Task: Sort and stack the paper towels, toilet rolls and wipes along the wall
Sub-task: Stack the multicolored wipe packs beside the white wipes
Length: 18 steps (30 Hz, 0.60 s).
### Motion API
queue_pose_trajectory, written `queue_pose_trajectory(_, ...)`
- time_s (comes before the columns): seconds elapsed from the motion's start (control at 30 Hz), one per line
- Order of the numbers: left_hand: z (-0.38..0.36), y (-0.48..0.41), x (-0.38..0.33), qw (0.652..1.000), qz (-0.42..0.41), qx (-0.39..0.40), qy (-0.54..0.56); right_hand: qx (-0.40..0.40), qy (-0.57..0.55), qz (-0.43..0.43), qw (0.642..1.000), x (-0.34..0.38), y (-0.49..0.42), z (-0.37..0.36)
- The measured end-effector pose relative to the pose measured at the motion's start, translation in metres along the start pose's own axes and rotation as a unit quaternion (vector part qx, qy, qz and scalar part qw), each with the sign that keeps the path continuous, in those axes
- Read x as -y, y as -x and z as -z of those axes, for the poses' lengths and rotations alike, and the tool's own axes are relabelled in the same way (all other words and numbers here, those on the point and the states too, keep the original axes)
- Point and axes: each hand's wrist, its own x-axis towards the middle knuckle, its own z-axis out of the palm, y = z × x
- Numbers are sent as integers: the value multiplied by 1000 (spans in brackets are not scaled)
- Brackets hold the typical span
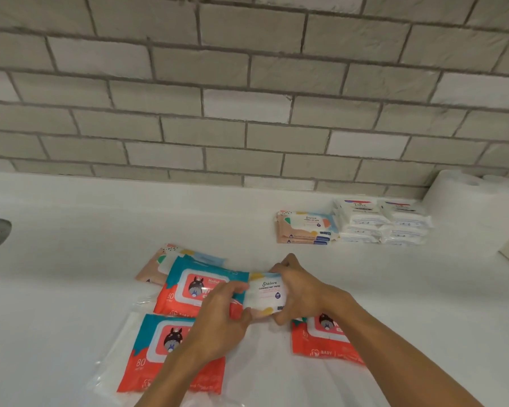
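The left grip (218, 315) and right grip (301, 292) both pinch one small wipes pack (266, 295) between them (just above the red packs (171, 345)), over the white worktop (71, 230) by a grey brick wall (247, 83).

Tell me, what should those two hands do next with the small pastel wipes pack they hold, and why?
Probably carry the small pastel-patterned plastic wipes pack, gripped by the left hand and the right hand, up and right onto the stack of matching pastel packs near the grey brick wall. That stack bears the same label and sits beside the white Dove packs.
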Motion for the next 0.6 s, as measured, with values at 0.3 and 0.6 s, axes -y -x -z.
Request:
queue_pose_trajectory(0.3, 1, -4, -1, 999, 27, -5, 24, -50, -13, -24, 998, -21, 26, 33)
queue_pose_trajectory(0.6, 7, -7, -34, 949, 122, 5, 290, -119, -141, -36, 982, -19, 64, 35)
